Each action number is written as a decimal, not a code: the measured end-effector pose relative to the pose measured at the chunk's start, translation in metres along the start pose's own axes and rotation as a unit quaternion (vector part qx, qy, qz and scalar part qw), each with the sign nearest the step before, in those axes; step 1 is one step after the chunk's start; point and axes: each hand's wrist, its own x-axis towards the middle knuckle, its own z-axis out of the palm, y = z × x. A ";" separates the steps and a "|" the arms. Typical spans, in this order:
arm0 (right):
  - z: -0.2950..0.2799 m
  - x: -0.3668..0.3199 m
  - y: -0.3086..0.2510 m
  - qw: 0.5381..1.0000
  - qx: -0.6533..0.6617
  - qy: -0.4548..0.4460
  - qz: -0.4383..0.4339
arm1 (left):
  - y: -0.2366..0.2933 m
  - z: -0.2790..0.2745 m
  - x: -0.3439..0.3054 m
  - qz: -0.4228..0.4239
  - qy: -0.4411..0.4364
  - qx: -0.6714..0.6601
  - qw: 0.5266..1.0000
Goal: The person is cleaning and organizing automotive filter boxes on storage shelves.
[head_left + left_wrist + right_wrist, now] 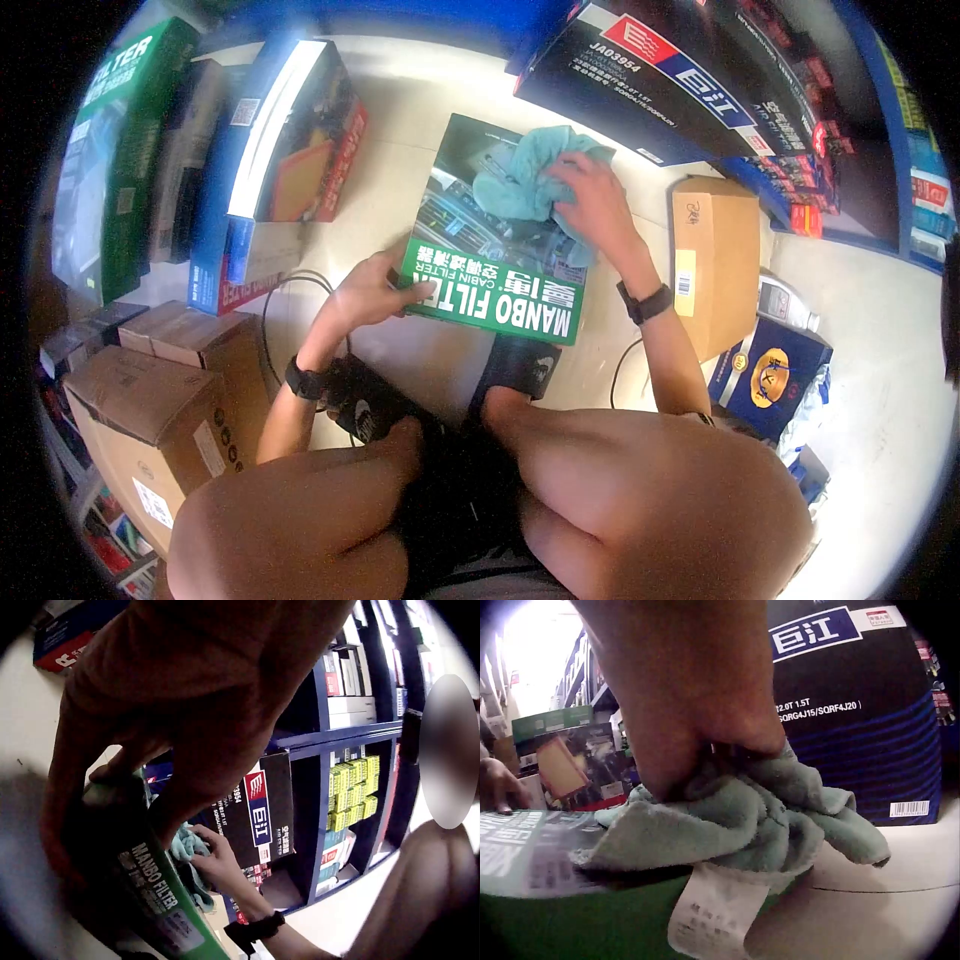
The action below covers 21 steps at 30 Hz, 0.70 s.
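Observation:
A flat green box with a picture top [450, 215] lies tilted between the two hands above the floor. The left hand [365, 292] grips its near left corner, thumb on the top face; in the left wrist view the left hand [172, 712] has its fingers around the box's edge [161, 900]. The right hand [595, 205] holds a bunched teal cloth [530, 175] against the far right part of the top. In the right wrist view the cloth [705, 832] hangs over the box edge with a white label, and the right hand's [690, 690] fingertips are buried in it.
A large black box [660, 80] stands at the far right, a brown carton [715, 260] beside the right forearm. Upright filter boxes [290, 130] stand at the left, cartons [150, 410] at the near left. A dark cable [265, 320] lies by the left wrist.

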 end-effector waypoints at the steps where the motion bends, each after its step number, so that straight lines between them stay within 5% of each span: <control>1: 0.000 0.005 0.003 1.000 0.008 0.010 0.004 | 0.000 -0.001 0.000 0.000 0.002 -0.001 1.000; 5: 0.007 0.020 -0.017 0.999 0.044 0.004 0.017 | -0.002 -0.003 -0.001 0.038 0.000 -0.028 0.999; 7: 0.012 0.031 -0.037 0.995 0.087 0.012 -0.045 | -0.001 -0.002 -0.001 0.068 0.008 -0.043 0.997; 13: 0.024 0.065 -0.086 0.985 0.108 0.025 -0.133 | 0.009 -0.002 -0.003 0.005 -0.017 -0.065 0.998; 21: -0.011 -0.003 0.011 0.999 0.000 -0.035 0.023 | 0.013 0.003 0.002 -0.015 0.016 -0.048 0.999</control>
